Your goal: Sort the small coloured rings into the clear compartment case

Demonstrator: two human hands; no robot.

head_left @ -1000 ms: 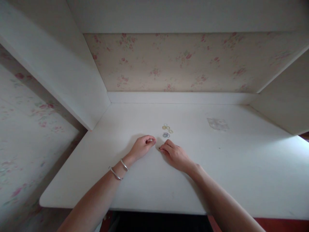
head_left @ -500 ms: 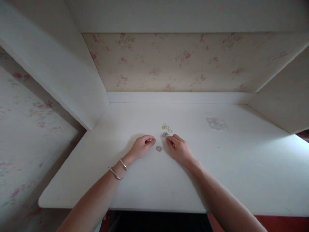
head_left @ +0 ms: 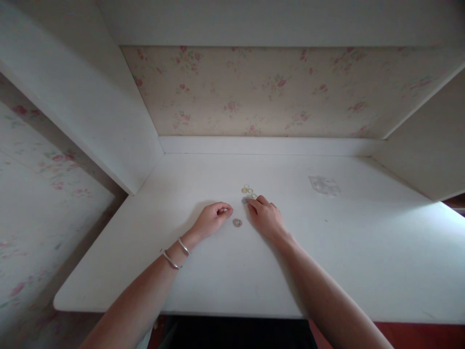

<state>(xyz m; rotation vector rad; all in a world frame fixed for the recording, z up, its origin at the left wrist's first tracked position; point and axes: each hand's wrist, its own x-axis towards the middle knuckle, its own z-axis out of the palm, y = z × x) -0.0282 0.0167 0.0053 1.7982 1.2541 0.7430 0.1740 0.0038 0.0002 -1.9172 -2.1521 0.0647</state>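
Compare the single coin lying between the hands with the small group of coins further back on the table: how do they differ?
The single coin lies alone between both hands; the group of coins sits clustered further back. The single coin touches neither hand, while the right hand has its fingertips at the group's near edge. The single coin looks greyish; some coins in the group look yellowish. All lie flat on the white table.

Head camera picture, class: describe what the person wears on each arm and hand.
The left hand has two thin silver metal bangles on its wrist; no sleeve shows on that forearm. The right hand and its forearm are bare: no sleeve, watch or bracelet. No gloves. Rings are too small to tell.
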